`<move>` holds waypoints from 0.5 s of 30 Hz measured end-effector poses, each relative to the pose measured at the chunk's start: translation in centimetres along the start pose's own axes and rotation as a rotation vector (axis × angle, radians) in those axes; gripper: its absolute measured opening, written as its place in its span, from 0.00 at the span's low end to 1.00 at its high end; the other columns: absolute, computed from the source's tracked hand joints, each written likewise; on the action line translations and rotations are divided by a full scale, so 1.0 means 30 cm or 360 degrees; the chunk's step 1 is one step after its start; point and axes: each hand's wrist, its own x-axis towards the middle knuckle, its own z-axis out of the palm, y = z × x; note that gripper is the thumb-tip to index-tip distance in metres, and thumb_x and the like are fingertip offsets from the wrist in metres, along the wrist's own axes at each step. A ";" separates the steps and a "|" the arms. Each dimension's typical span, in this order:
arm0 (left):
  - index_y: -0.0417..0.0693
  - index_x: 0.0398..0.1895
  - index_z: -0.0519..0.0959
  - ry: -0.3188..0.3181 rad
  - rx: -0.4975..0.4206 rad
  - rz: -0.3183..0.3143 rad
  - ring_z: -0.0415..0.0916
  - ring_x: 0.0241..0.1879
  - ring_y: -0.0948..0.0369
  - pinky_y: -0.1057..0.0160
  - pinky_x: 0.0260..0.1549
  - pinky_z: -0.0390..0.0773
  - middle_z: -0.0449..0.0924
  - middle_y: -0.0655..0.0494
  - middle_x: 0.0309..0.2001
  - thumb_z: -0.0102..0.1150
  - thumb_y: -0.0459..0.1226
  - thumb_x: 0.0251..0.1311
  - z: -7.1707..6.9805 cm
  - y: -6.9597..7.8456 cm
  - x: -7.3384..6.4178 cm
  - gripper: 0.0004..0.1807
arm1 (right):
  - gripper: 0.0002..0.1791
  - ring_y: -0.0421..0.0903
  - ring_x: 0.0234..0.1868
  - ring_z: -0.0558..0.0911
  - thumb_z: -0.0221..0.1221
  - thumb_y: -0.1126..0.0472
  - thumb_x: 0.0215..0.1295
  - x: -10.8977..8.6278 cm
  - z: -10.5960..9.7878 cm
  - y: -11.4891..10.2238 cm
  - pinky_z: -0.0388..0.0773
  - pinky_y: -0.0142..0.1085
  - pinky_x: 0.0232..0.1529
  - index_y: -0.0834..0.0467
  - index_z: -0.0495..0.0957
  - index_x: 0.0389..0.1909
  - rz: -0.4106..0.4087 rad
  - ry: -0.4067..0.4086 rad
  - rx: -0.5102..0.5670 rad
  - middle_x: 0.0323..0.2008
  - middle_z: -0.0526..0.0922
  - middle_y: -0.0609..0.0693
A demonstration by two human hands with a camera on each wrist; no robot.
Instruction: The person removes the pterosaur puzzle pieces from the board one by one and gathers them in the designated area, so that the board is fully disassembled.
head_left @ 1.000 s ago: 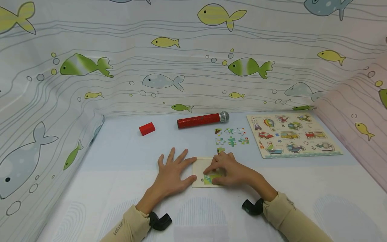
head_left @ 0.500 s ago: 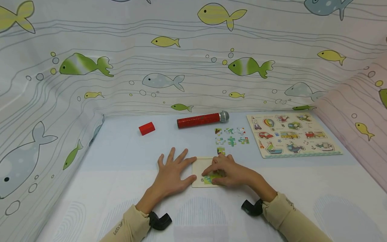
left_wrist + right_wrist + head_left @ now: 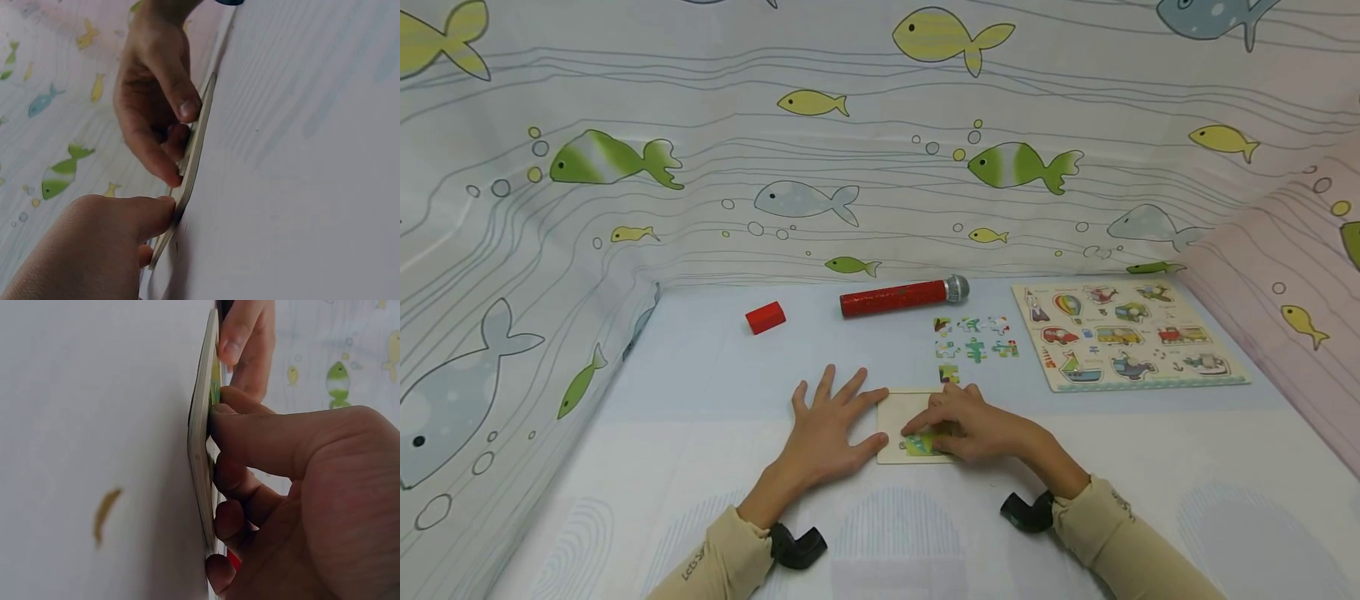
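A small pale wooden puzzle board (image 3: 891,412) lies flat in front of me in the head view. My left hand (image 3: 823,433) is spread out at its left side, with the thumb and index fingertips touching the edge. Over the board's right part, my right hand (image 3: 977,425) has curled fingers and holds a green puzzle piece (image 3: 919,444) between thumb and index finger at the lower part of the tray. The right wrist view shows the thumb (image 3: 234,422) down against the board, with green print (image 3: 215,384) beyond it. The hand hides the board's right side.
Several loose puzzle pieces (image 3: 975,348) lie beyond the board. Behind them rests a red microphone (image 3: 895,298), with a red block (image 3: 765,317) to its left. A larger vehicle puzzle board (image 3: 1127,333) lies at the right. Fish-printed cloth (image 3: 805,237) rises at the back.
The right thumb has shifted slightly right, and the index finger slightly left, showing more of the green piece. My left hand and the board stay in place.
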 end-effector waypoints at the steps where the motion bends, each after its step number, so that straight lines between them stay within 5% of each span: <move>1: 0.73 0.72 0.70 -0.0004 0.0001 0.0000 0.45 0.80 0.36 0.24 0.67 0.41 0.60 0.55 0.79 0.56 0.63 0.61 0.000 0.000 0.001 0.34 | 0.21 0.38 0.37 0.62 0.64 0.65 0.65 0.000 0.001 0.001 0.53 0.39 0.40 0.40 0.85 0.54 -0.0001 0.0002 0.0006 0.32 0.78 0.38; 15: 0.74 0.72 0.70 -0.0005 0.0003 0.0004 0.45 0.80 0.36 0.24 0.67 0.41 0.60 0.56 0.79 0.55 0.64 0.62 0.006 -0.006 0.003 0.34 | 0.19 0.40 0.40 0.72 0.66 0.65 0.65 0.003 -0.005 -0.003 0.55 0.42 0.44 0.39 0.83 0.51 0.0019 0.0007 0.0062 0.32 0.79 0.38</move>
